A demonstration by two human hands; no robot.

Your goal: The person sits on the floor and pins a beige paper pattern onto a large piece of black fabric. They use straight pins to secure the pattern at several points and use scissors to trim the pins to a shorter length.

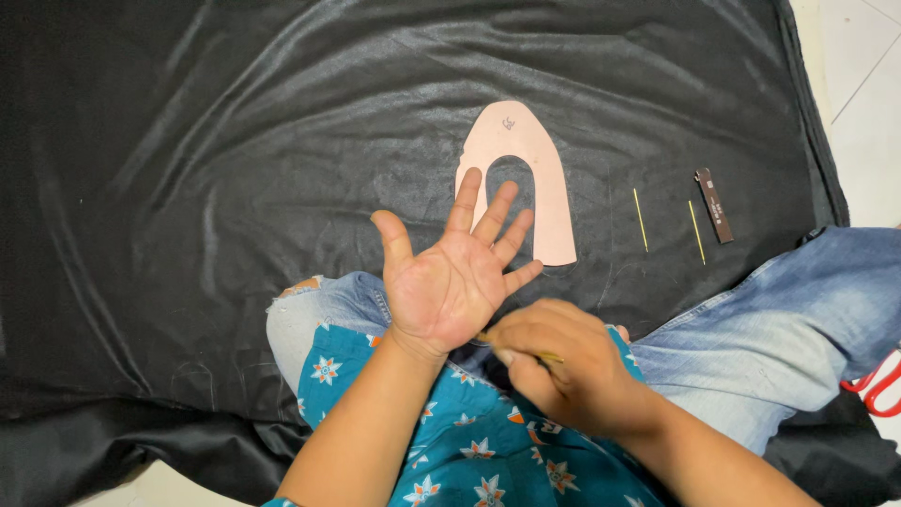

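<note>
Head view, left hand: the left hand (449,282) is raised palm up over the lap, its forearm coming in from the lower left; the fingers are spread wide and straight, the thumb out to the left, and they grip nothing.
Head view, right hand: the right hand (563,361) comes in from the lower right with its back to the camera; its fingers are curled shut, pinching a thin yellowish stick (549,357) whose short end shows at the knuckles.
Stick and fingers: the stick's other end shows just below the heel of the left palm, so the stick lies between the two hands; most of it is hidden under the right fingers.
Hands together: the right knuckles are just beside the heel of the left palm; whether they touch cannot be told.
Pattern piece: a pink arch-shaped cut-out (544,178) lies flat on the black cloth (188,188), beyond the left fingertips, which overlap its inner opening in this view.
Further right: two thin yellow sticks (641,220) lie apart on the cloth, with a small dark brown bar (714,205) just past them.
Lap: blue jeans (770,319) and a teal flowered garment (469,441) lie under both forearms.
Right edge: red scissor handles (880,385) show, well apart from the hands.
</note>
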